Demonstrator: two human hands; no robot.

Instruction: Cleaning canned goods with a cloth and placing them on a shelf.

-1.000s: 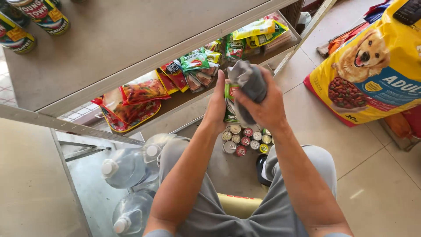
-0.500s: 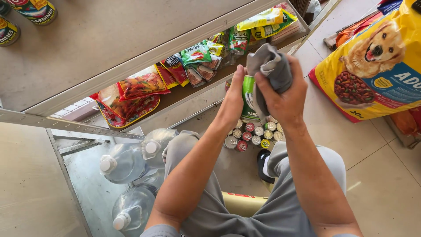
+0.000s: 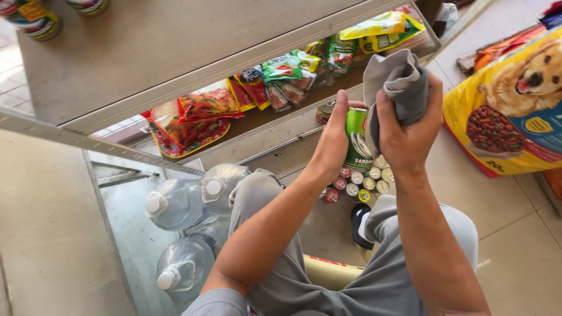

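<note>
My left hand [image 3: 333, 137] grips a green tin can [image 3: 357, 137] held upright in front of me. My right hand [image 3: 410, 131] clutches a bunched grey cloth [image 3: 398, 82] that presses against the can's right side and top. Both hands are raised above a cluster of several small cans [image 3: 360, 181] standing on the tiled floor near my feet. I sit on a low seat, with grey trousers over my knees.
A metal shelf unit [image 3: 175, 64] runs across the upper left, its lower shelf lined with snack packets [image 3: 205, 111]. Large water jugs [image 3: 175, 205] stand at the lower left. A yellow dog food bag [image 3: 515, 111] leans at the right. Cans [image 3: 29, 17] stand on the top shelf.
Both hands have risen with the can and cloth, and the cloth has shifted from over the can's top toward its right side.
</note>
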